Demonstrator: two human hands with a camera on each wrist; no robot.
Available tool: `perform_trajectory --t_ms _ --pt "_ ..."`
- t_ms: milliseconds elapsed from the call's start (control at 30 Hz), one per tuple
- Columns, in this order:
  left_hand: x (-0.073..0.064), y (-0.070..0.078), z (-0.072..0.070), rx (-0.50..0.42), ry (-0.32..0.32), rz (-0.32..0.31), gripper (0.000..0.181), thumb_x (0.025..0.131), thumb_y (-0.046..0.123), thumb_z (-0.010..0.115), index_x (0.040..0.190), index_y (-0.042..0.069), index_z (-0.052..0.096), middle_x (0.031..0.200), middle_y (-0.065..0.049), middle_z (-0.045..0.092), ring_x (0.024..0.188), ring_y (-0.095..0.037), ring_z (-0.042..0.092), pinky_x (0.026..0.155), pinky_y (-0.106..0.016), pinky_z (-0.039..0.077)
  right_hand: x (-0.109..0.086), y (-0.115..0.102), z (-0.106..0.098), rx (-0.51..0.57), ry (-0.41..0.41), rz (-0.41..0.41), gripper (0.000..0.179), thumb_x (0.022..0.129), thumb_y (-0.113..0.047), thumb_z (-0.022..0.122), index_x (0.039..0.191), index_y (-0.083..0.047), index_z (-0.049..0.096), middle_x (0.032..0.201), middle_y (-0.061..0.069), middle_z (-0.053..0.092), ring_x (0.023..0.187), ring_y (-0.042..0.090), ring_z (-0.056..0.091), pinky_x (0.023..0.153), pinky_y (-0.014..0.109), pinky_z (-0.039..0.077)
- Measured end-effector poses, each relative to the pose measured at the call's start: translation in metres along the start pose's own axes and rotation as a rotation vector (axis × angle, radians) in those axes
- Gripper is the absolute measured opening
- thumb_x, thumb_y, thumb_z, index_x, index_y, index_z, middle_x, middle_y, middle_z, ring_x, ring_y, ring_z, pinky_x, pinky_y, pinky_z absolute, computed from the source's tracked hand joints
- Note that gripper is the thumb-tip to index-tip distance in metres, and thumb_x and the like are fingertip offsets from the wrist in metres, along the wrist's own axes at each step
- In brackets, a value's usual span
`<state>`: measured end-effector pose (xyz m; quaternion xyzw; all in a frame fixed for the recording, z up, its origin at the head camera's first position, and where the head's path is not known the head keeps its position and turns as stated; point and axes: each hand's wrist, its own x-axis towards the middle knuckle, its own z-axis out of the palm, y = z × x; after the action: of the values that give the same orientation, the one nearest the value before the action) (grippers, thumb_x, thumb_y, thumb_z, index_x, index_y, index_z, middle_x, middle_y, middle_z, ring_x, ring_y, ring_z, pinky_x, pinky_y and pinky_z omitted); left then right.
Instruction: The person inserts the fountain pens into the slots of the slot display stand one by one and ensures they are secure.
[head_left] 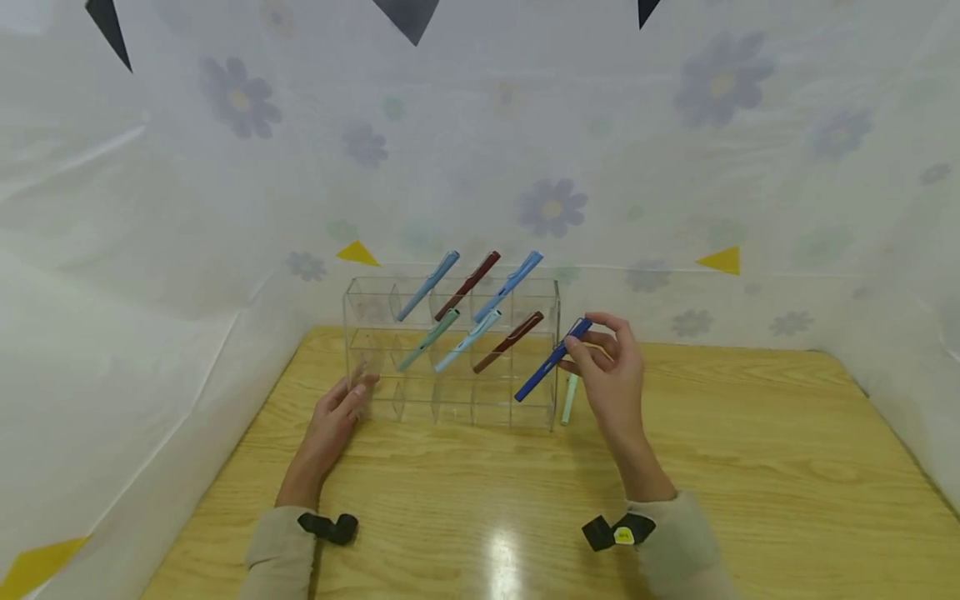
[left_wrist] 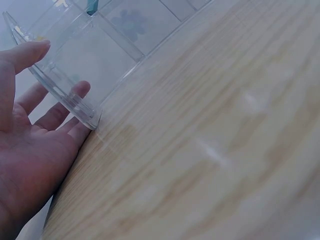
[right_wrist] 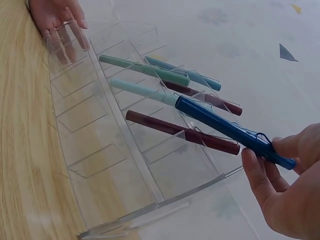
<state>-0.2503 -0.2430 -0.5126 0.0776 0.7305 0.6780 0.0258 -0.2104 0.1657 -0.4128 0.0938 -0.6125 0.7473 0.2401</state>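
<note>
A clear acrylic pen rack [head_left: 457, 412] with tiered compartments stands on the table. Around its left end my left hand [head_left: 337, 417] rests, thumb in front and fingers seen through the plastic [left_wrist: 80, 90]. At the right end, my right hand [head_left: 611, 367] pinches a dark blue pen [head_left: 536, 379] near its clip end. The pen slants down to the left, over the middle tier's rightmost section; whether it touches the rack cannot be told. The upper row holds a grey-blue pen [head_left: 427, 287], a dark red pen [head_left: 467, 287] and a light blue pen [head_left: 507, 287].
In the middle row lean a green pen [head_left: 427, 342], a pale blue pen [head_left: 467, 342] and another dark red pen [head_left: 507, 343]. A pale green pen [head_left: 570, 400] lies right of the rack. Behind the wooden table [head_left: 420, 517] hangs a flowered white sheet [head_left: 465, 167].
</note>
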Motion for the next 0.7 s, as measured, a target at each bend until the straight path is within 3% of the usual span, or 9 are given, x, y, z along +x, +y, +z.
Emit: perform_trajectory --t_ms 500,700 --pt "-0.002 0.002 0.001 0.029 0.026 -0.010 0.058 0.110 0.040 0.048 0.151 -0.002 0.045 0.161 -0.017 0.037 0.151 -0.026 0.024 0.115 -0.049 0.024 -0.004 0.008 0.040 -0.017 -0.022 -0.050 0.039 0.094 0.002 0.072 0.129 0.008 0.056 0.105 0.025 0.063 0.085 0.023 0.073 0.073 0.041 0.059" --pt "-0.002 0.002 0.002 0.021 -0.001 0.008 0.059 0.111 0.037 0.046 0.152 -0.006 0.041 0.162 -0.020 0.035 0.152 -0.027 0.022 0.112 -0.039 0.028 -0.005 0.013 0.061 -0.010 -0.032 -0.072 0.035 0.093 0.001 0.074 0.124 0.005 0.059 0.103 0.024 0.065 0.084 0.031 0.073 0.073 0.044 0.059"
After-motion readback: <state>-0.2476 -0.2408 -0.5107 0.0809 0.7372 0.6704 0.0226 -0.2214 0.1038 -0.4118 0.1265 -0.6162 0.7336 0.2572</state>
